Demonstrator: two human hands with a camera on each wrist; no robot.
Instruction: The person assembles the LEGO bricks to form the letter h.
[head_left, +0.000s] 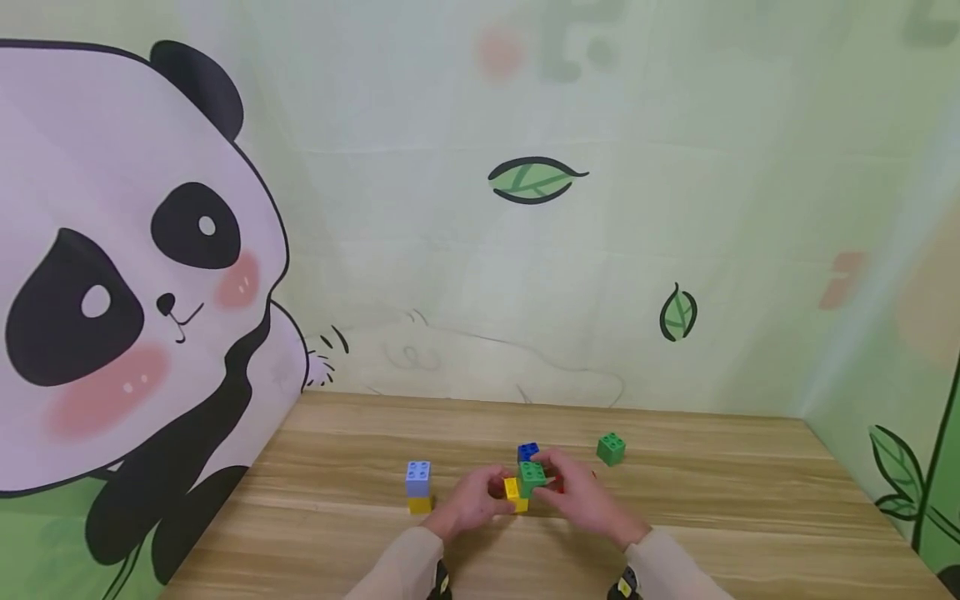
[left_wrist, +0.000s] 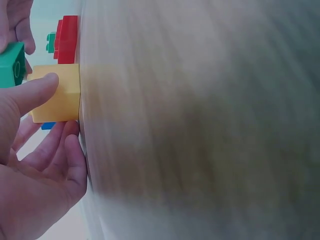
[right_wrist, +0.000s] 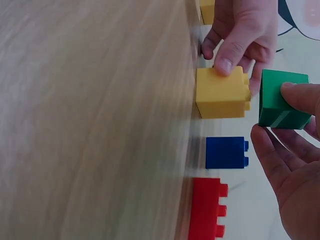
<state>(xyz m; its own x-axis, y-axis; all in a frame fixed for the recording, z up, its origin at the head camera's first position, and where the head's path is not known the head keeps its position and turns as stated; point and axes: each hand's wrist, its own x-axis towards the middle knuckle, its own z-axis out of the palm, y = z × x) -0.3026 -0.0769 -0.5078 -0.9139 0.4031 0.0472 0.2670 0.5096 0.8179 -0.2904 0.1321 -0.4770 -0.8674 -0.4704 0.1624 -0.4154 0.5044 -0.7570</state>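
On the wooden table stands a yellow toy brick (right_wrist: 220,94), its studs facing up. My left hand (head_left: 477,500) holds it by the sides, the thumb (left_wrist: 42,90) along its near face. A green brick (right_wrist: 280,100) is pinched between the thumb and fingers of my right hand (head_left: 587,498). It hangs just above the yellow brick's studs, with a small gap showing in the right wrist view. Behind these two sits a dark blue brick (head_left: 528,451). A longer red brick (right_wrist: 205,210) lies close by, partly covered by my right hand in the head view.
To the left, a light blue brick (head_left: 418,476) sits on top of another yellow brick (head_left: 420,505). A second green brick (head_left: 611,448) stands at the back right. Behind the table (head_left: 360,433) hangs a cloth backdrop (head_left: 420,250) printed with a panda and leaves.
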